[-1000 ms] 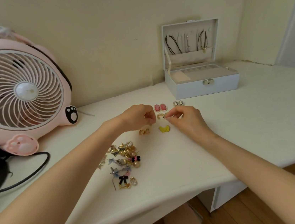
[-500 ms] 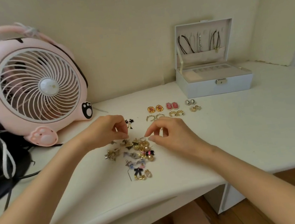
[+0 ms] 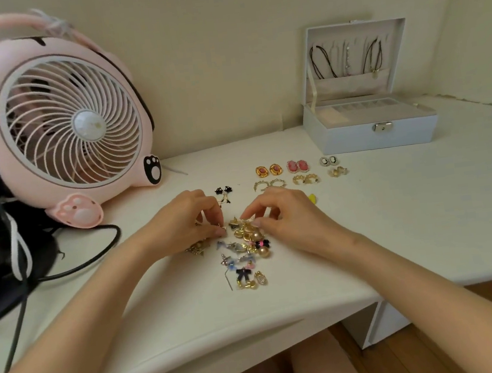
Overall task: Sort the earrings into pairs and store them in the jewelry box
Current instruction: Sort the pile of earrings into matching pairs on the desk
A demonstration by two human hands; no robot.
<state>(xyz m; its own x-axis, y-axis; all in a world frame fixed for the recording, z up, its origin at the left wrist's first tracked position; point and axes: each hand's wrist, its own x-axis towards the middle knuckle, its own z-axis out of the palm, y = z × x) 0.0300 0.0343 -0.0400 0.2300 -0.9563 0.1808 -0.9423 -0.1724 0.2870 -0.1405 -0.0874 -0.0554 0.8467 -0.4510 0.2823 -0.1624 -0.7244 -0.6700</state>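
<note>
A loose pile of mixed earrings (image 3: 245,253) lies in the middle of the white desk (image 3: 427,210). My left hand (image 3: 185,221) pinches a small gold earring at the pile's upper left edge. My right hand (image 3: 285,212) has its fingertips down on the top of the pile; what it holds is hidden. Beyond the hands, matched pairs lie in rows: gold-red ovals (image 3: 268,170), pink ovals (image 3: 296,166), small cameos (image 3: 328,161), gold hoops (image 3: 269,184), gold clusters (image 3: 305,178), a black dangling pair (image 3: 224,192). The open pale-blue jewelry box (image 3: 371,132) stands at the back right.
A pink cat-paw desk fan (image 3: 70,127) stands at the back left, its black cable (image 3: 86,258) running across the desk. A yellow piece (image 3: 312,198) peeks out behind my right hand. Necklaces hang inside the box lid (image 3: 346,53). The desk's front edge is near my forearms.
Both hands have come back from the row of sorted pairs to the loose pile and closed in on its top. The view shifted left, revealing more paired earrings.
</note>
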